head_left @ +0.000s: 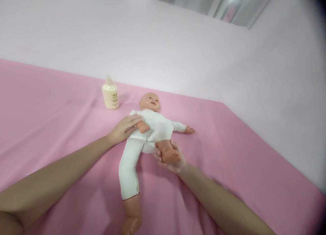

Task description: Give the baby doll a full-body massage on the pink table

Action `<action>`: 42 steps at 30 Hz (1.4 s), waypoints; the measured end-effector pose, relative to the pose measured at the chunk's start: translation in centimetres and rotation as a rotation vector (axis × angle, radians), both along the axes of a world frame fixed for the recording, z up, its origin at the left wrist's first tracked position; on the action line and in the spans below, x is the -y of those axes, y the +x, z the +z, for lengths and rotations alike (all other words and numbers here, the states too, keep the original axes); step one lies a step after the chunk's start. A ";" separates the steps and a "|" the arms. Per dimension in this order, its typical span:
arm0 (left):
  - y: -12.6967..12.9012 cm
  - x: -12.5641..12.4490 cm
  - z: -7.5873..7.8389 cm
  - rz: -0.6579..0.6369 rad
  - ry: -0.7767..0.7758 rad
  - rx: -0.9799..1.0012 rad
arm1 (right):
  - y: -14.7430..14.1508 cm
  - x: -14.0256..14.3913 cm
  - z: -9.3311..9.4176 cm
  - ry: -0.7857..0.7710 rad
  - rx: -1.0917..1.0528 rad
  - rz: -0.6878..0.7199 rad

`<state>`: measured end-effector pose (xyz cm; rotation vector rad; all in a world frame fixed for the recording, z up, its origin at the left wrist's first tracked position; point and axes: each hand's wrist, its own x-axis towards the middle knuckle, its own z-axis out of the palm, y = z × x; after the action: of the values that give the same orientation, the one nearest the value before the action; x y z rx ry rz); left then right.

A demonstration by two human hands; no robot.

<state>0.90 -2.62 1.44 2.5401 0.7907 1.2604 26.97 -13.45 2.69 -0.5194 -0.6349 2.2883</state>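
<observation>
A baby doll [152, 124] in a white suit lies on its back on the pink cloth [51, 126], head toward the wall. My left hand [123, 129] rests flat against the doll's side, next to its bent arm, fingers together and touching the suit. My right hand [170, 160] cups the doll's bare foot from below and lifts that leg, knee bent. The doll's other leg stretches toward me, its bare foot at the bottom edge of the view.
A cream lotion bottle [110, 94] stands upright on the cloth, left of the doll's head. A pale wall [178, 41] rises behind the cloth, which runs on to the left and right.
</observation>
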 end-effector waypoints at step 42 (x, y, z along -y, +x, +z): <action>-2.0 -3.2 -2.1 0.311 -0.732 1.274 | 0.3 0.2 -1.1 0.322 0.162 0.904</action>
<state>-1.14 0.58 -0.71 0.7664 0.9910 1.8116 27.29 -13.65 1.64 -0.2805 -1.5309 2.8752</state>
